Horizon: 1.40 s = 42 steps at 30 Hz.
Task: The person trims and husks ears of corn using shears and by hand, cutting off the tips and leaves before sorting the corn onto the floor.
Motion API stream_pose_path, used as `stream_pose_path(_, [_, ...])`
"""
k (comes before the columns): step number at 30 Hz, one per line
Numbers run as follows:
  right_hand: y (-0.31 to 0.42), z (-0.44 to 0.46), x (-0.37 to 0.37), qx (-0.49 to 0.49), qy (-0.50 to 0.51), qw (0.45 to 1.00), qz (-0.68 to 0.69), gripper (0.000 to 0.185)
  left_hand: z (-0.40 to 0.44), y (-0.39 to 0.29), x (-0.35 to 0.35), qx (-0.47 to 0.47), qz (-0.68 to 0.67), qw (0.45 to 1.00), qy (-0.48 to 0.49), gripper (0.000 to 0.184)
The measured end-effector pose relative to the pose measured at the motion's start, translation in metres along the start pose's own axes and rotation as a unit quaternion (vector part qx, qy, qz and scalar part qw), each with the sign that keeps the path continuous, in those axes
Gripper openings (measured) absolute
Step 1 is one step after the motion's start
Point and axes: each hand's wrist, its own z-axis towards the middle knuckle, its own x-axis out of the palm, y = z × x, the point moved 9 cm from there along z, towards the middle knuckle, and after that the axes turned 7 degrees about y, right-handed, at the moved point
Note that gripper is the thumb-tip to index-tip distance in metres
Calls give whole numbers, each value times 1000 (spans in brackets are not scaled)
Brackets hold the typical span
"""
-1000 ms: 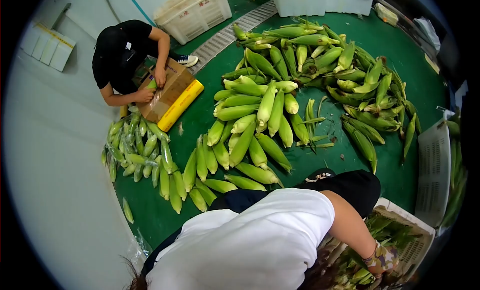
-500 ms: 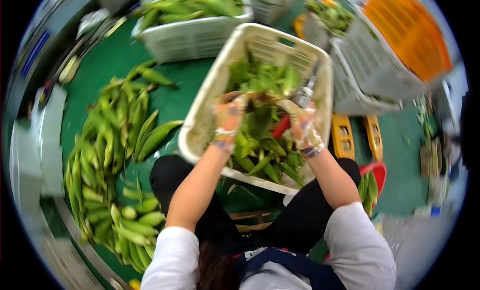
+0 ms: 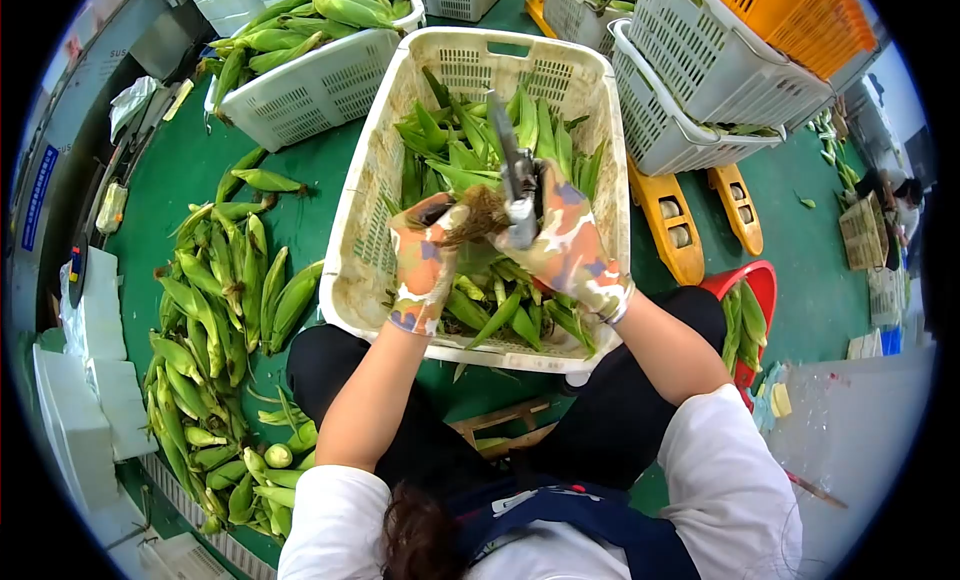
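Observation:
Both my hands wear camouflage-patterned gloves in orange, white and green and work above a dirty white crate. My left hand is closed around the end of an ear of corn, whose brown silk sticks out toward the right; most of the ear is hidden or blurred. In my right hand is a dark metal tool that looks like pruning shears, blade upward, close against the silk. Green corn husks lie in the crate under and beyond my hands.
A heap of unhusked corn lies on the green floor to the left. Behind it stands a white crate full of corn. Stacked crates and a yellow pallet jack are at right. A red basket holds corn beside my right knee.
My hands have drawn closer together, the right one moving left. The tool has swung upright beside the brown silk. The whole view has shifted slightly.

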Motion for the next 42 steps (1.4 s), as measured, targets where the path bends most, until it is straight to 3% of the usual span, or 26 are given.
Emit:
stream_pose_path(2, [7, -4, -9, -52, -94, 994, -10, 40, 1, 7, -3, -6, 46, 999, -11, 38])
stream_pose_path(3, [2, -2, -14, 49, -74, 996, 31, 29, 2, 8, -4, -13, 90, 996, -23, 39])
stream_pose_path(5, [-42, -4, -5, 207, -80, 943, 247, 17, 0, 17, -3, -46, -25, 998, -35, 33])
stream_pose_path(6, [-43, -3, -11, 154, -117, 911, 364, 12, -3, 14, 6, -74, -72, 993, -48, 27])
stream_pose_path(7, [-52, -5, -6, 182, -107, 877, 431, 12, -5, 13, 12, -101, -118, 986, -63, 22])
stream_pose_path(8, [-53, -8, -4, 153, -93, 895, 408, 13, -4, 13, 10, -98, -120, 986, -67, 22])
stream_pose_path(10, [-56, -14, 18, 226, -70, 798, 554, 19, 1, 15, 18, -115, -220, 968, -14, 13])
stream_pose_path(11, [-68, -20, 37, 274, -60, 722, 632, 21, 2, 16, 16, -112, -221, 969, -16, 13])
stream_pose_path(13, [-69, -23, 52, 305, -60, 642, 701, 23, 2, 32, 7, -151, -262, 950, -78, 10])
stream_pose_path(14, [-73, -22, 52, 293, -52, 692, 658, 23, 6, 40, 5, -157, -275, 947, -51, 9])
stream_pose_path(15, [-75, -23, 51, 281, -43, 738, 612, 22, 8, 41, -1, -161, -200, 966, -29, 14])
stream_pose_path(17, [-59, -19, 36, 210, -36, 835, 508, 17, 14, 34, -8, -4, 19, 999, 30, 27])
stream_pose_path(18, [-49, -18, 27, 176, -41, 875, 450, 14, 4, 13, 16, -65, -5, 994, 89, 47])
stream_pose_path(19, [-51, -21, 31, 190, -43, 861, 470, 15, 2, 4, 23, 20, 40, 991, 126, 57])
stream_pose_path(21, [-51, -22, 34, 197, -47, 850, 486, 17, 1, 21, 6, -8, 254, 964, 81, 58])
stream_pose_path(23, [-50, -22, 34, 182, -50, 858, 477, 17, 3, 28, 6, 15, 206, 974, 90, 57])
stream_pose_path(24, [-41, -20, 30, 124, -67, 872, 468, 16, 4, 29, 6, 26, 180, 979, 94, 56])
stream_pose_path(26, [-41, -27, 33, 157, -107, 874, 448, 19, 3, 25, 6, 78, 193, 973, 97, 53])
stream_pose_path(29, [-68, -35, 56, 272, -45, 844, 460, 23, 5, 29, -3, 193, 284, 938, 52, 46])
stream_pose_path(33, [-54, -43, 59, 255, 48, 854, 452, 21, -1, 0, 3, 92, 354, 927, 82, 51])
stream_pose_path(34, [-46, -48, 49, 238, 8, 846, 477, 19, -2, -20, 10, 145, 367, 914, 89, 45])
stream_pose_path(36, [-41, -50, 34, 199, -53, 804, 559, 20, -1, 11, -14, 151, 367, 918, 10, 49])
stream_pose_path(37, [-47, -53, 30, 197, -49, 828, 522, 19, -1, 14, -16, 150, 368, 918, 12, 49])
stream_pose_path(38, [-52, -57, 27, 195, -45, 851, 485, 20, 2, 29, -23, 84, 325, 942, 17, 46])
stream_pose_path(41, [-54, -54, 13, 199, -26, 870, 451, 18, 0, 22, -9, 23, 232, 972, 25, 37])
stream_pose_path(42, [-57, -51, 10, 207, -25, 866, 454, 17, -4, 11, -15, 68, 251, 965, -38, 34])
